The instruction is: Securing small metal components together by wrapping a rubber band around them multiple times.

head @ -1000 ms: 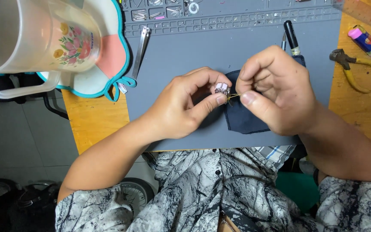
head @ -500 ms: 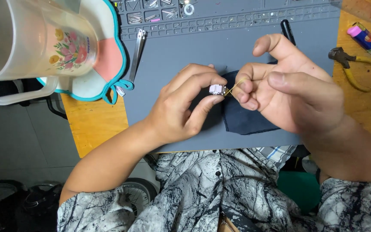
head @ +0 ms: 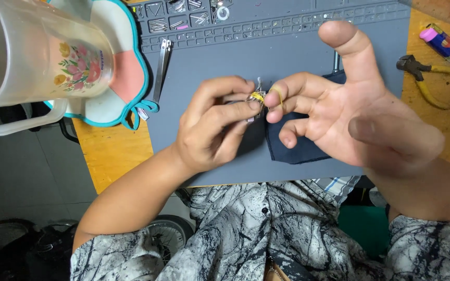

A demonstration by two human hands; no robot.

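Seen from above, two bare hands work over a grey mat (head: 209, 78). The left hand (head: 212, 127), at 9 o'clock of centre, pinches a small metal part (head: 256, 98) shut between thumb and fingertips. The right hand (head: 350, 112), at 3 o'clock, is spread wide open, with a thin yellow band (head: 277, 94) looped over one finger and running to the part. The looping looks partly done and not yet finished. Dark cloth (head: 298, 148) lies beneath; pliers (head: 428, 75) rest at 2 o'clock, a plastic jug (head: 32, 62) at 10 o'clock.
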